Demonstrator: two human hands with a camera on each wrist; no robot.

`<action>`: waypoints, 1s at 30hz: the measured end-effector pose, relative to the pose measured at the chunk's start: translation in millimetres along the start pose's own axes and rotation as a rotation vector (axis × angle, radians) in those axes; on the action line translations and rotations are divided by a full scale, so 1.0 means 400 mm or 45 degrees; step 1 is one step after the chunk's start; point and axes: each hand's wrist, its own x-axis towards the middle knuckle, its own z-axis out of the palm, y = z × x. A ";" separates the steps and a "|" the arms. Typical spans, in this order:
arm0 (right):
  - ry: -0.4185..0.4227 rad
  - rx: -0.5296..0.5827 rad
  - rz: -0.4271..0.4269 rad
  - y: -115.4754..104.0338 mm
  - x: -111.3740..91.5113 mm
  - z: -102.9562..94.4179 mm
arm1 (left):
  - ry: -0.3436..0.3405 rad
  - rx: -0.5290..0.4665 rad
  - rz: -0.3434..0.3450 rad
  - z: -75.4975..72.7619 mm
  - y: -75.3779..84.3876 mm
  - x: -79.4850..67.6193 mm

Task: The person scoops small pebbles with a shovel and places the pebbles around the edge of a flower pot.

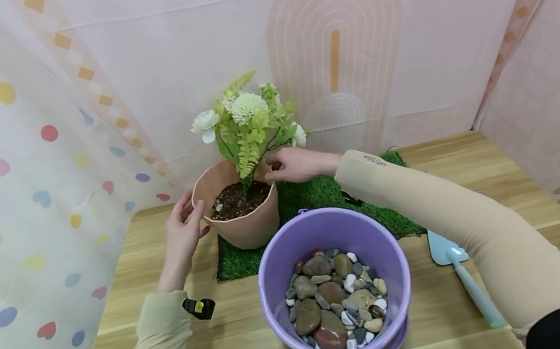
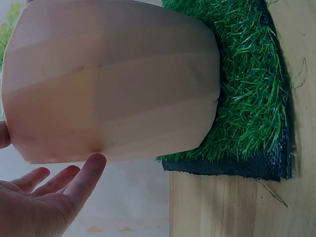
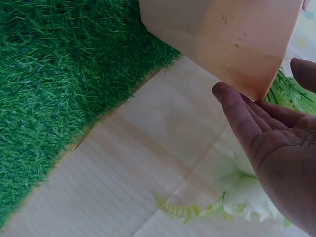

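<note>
A pinkish-beige flower pot point(image 1: 247, 230) with a wavy rim holds dark soil point(image 1: 232, 202) and a bunch of white and green flowers point(image 1: 248, 108). It stands upright on the left part of an artificial grass mat point(image 1: 304, 192). My left hand point(image 1: 183, 237) is at the pot's left side, thumb at the rim; in the left wrist view its extended index fingertip point(image 2: 98, 160) touches the outer wall. On the opposite side, my right hand point(image 1: 300, 162) reaches over the mat to the rim. Its fairly straight fingers point(image 3: 242, 116) lie against the outside of the pot, thumb apart from them.
In front of the pot stands a purple bucket point(image 1: 274, 314) with mixed river stones point(image 1: 330, 293) inside, its handle folded down at the front. A light blue hand trowel point(image 1: 473, 290) lies on the wooden table point(image 1: 229, 345) under my right forearm. Patterned curtains point(image 1: 167, 40) rise behind.
</note>
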 end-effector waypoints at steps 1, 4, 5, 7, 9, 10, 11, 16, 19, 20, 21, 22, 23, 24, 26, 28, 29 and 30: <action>0.015 0.000 -0.003 -0.002 0.004 0.002 | 0.003 -0.001 0.004 0.002 0.000 0.000; 0.042 0.033 -0.004 -0.004 0.013 0.007 | 0.015 -0.006 0.010 0.007 0.004 -0.001; 0.046 0.060 0.000 -0.004 0.015 0.008 | 0.022 -0.008 0.010 0.009 0.005 -0.002; 0.043 0.110 0.022 -0.002 0.021 0.010 | 0.042 -0.020 0.009 0.013 0.008 -0.004; 0.019 0.200 0.074 0.000 0.023 0.012 | 0.058 -0.038 0.007 0.018 0.012 -0.006; 0.004 0.261 0.103 0.000 0.024 0.013 | 0.066 -0.044 0.009 0.021 0.013 -0.006; -0.011 0.329 0.133 0.001 0.025 0.013 | 0.070 -0.051 0.011 0.023 0.015 -0.006; -0.010 0.525 0.235 -0.006 0.020 0.012 | 0.088 -0.068 0.030 0.036 0.024 -0.009; 0.023 0.509 0.253 -0.014 0.014 0.009 | 0.102 -0.070 0.037 0.041 0.030 -0.013; 0.032 0.512 0.258 -0.016 0.012 0.007 | 0.107 -0.073 0.037 0.043 0.032 -0.014; 0.042 0.522 0.264 -0.018 0.008 0.005 | 0.107 -0.071 0.039 0.046 0.032 -0.013; 0.056 0.529 0.266 -0.019 0.004 0.002 | 0.111 -0.074 0.042 0.049 0.035 -0.014; 0.071 0.515 0.264 -0.021 -0.001 -0.003 | 0.114 -0.078 0.045 0.052 0.038 -0.015; 0.088 0.501 0.260 -0.022 -0.007 -0.009 | 0.114 -0.085 0.049 0.055 0.041 -0.015; 0.119 0.487 0.256 -0.023 -0.020 -0.023 | 0.110 -0.106 0.063 0.063 0.050 -0.015; 0.142 0.472 0.242 -0.021 -0.034 -0.038 | 0.096 -0.127 0.082 0.074 0.063 -0.015; 0.153 0.480 0.242 -0.019 -0.042 -0.046 | 0.082 -0.138 0.091 0.081 0.069 -0.014; 0.162 0.515 0.246 -0.016 -0.050 -0.053 | 0.067 -0.150 0.101 0.088 0.076 -0.013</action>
